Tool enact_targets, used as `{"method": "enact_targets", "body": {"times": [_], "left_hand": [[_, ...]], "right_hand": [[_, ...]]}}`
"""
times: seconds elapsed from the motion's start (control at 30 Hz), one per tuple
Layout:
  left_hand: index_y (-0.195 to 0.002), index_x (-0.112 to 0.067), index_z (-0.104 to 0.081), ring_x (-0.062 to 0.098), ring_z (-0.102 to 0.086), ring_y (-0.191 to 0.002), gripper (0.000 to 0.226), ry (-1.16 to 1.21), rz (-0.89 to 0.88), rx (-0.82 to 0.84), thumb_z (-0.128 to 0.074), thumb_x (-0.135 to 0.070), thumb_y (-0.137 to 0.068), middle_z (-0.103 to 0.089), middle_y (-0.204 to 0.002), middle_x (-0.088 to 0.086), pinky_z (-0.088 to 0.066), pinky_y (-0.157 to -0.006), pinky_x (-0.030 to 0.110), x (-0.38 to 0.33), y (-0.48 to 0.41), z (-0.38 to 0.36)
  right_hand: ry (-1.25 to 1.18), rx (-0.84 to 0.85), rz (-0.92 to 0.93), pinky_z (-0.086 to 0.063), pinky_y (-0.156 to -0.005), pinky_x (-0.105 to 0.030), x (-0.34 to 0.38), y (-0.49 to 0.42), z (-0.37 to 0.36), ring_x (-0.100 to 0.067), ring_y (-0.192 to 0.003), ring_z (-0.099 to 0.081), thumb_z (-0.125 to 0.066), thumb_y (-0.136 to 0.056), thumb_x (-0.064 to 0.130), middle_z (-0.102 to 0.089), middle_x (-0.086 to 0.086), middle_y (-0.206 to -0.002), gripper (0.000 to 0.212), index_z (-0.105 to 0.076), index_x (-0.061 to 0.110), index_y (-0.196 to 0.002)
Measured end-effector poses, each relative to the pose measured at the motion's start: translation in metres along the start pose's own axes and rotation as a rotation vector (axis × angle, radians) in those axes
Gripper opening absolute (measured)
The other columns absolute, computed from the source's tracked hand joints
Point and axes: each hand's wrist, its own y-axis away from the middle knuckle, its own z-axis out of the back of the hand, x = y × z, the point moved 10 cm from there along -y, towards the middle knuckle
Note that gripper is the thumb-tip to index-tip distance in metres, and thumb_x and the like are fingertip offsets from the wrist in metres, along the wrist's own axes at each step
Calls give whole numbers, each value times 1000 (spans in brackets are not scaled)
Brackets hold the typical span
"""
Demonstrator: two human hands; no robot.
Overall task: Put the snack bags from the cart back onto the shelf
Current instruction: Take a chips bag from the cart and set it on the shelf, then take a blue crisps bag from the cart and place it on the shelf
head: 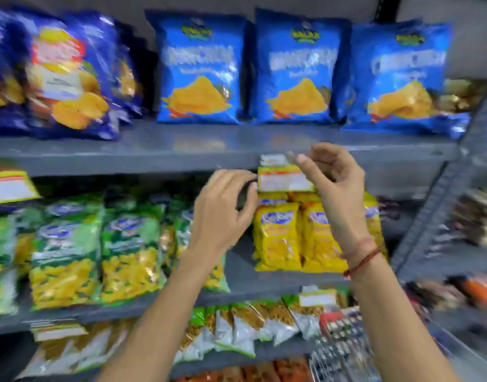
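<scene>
Frame motion-blurred. Grey metal shelf (154, 150), several tiers. Top tier, far left: dark blue chip bags (68, 78) standing, leaning; to their right three bright blue snack bags (198, 70) upright in a row, the rightmost at the shelf's end. Middle tier, left: green-and-yellow bags (65, 257) standing side by side; a yellow price tag (8, 186) hangs from the shelf lip above them. Left hand (223, 213) raised in front of the middle tier, fingers loosely curled, holding nothing. Just right of it a second price tag (283, 177) on the shelf edge, with yellow snack bags (278, 238) standing below. Right hand (333, 183) raised before these, fingers half-curled, empty; a red thread bracelet (360, 260) on the wrist. Lower right: wire cart (338, 340), partly visible, contents unclear
</scene>
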Motion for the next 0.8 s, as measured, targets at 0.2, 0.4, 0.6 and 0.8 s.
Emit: {"method": "enact_targets", "body": {"times": [0.2,0.4,0.6,0.8], "left_hand": [[-99,-3,-66,31,-63,-96,22,201,32,512,-54,-17,-88,-71,-99,15,-40,-88,32,-67,91,-186],[-110,-6,-61,30,-57,-108,27,319,141,951,-51,-23,-91,-65,-113,15,-43,-88,38,-98,196,-325],[-122,-7,-52,32,-53,-113,36,344,201,1401,-52,-27,-91,-58,-123,18,-39,-90,35,-146,328,-427],[-141,-3,-26,41,-36,-130,68,170,330,1879,-52,-39,-90,-35,-145,26,-34,-106,44,-146,464,-496]], "right_hand": [[239,-225,-368,-47,-68,-13,-118,87,173,1,-72,-60,-75,-78,23,-66,-3,-85,26,-63,11,-97],[413,-405,-758,-49,-67,-24,-224,212,298,-10,-73,-59,-77,-78,24,-64,-1,-81,20,-60,20,-89],[513,-604,-1236,-47,-81,-33,-296,379,393,-21,-88,-55,-76,-79,23,-60,-15,-99,47,-58,-4,-113],[310,-755,-1507,-38,-62,-30,-357,489,408,-17,-69,-48,-73,-81,30,-49,-7,-81,49,-56,-2,-113]]}}
